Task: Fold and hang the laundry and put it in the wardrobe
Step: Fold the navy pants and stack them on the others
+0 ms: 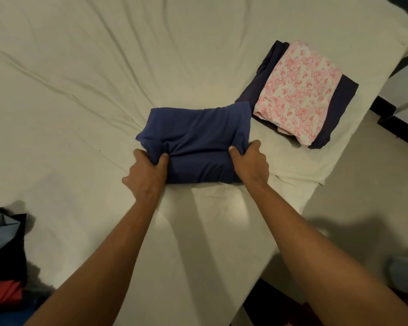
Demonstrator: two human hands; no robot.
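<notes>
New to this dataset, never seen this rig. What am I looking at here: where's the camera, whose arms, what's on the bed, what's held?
There is no robot. One wide-angle camera sits on a person's head and looks down at their bare arms. The left hand and right hand each grip the near edge of a blue garment, partly folded on the bed sheet. Beside it, to the right, a folded pink floral cloth lies on a dark folded garment. At lower left is a pile of unfolded clothes.

Wrinkled cream-sheeted bed [80, 90], folded blue garment [198, 142] mid-bed, dark folded garment [344, 102] near right edge, clothes heap [3, 255] at left
</notes>
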